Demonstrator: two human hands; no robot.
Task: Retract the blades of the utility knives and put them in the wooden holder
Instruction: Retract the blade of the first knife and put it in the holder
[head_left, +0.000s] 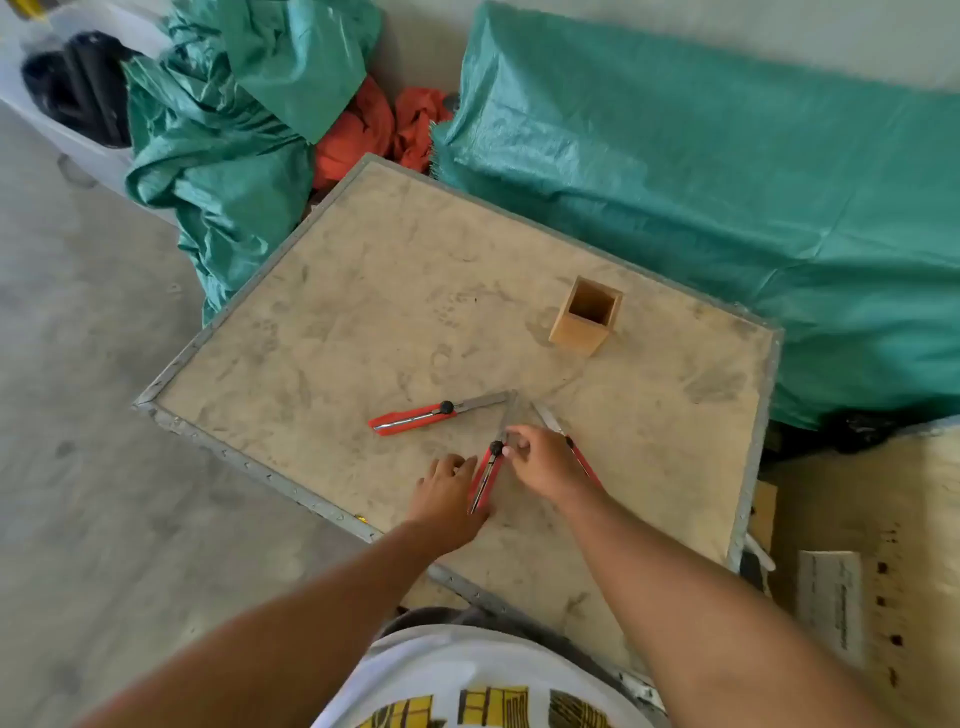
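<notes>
Three red utility knives lie on the table (363, 322), all with blades out. The left knife (415, 417) lies alone, its blade pointing right. The middle knife (485, 480) points away from me. My left hand (449, 499) rests on its handle from the left, and the fingertips of my right hand (545, 457) pinch its black slider knob. The right knife (550, 422) is partly hidden under my right hand. The wooden holder (586, 323), a square open box, stands empty and upright further back on the right.
Green tarpaulin covers bulky things behind (249, 130) and to the right (727, 218) of the table. Orange cloth (384, 130) lies between them. A black object (78, 88) sits far left. Boards and paper (831, 597) lie at the lower right.
</notes>
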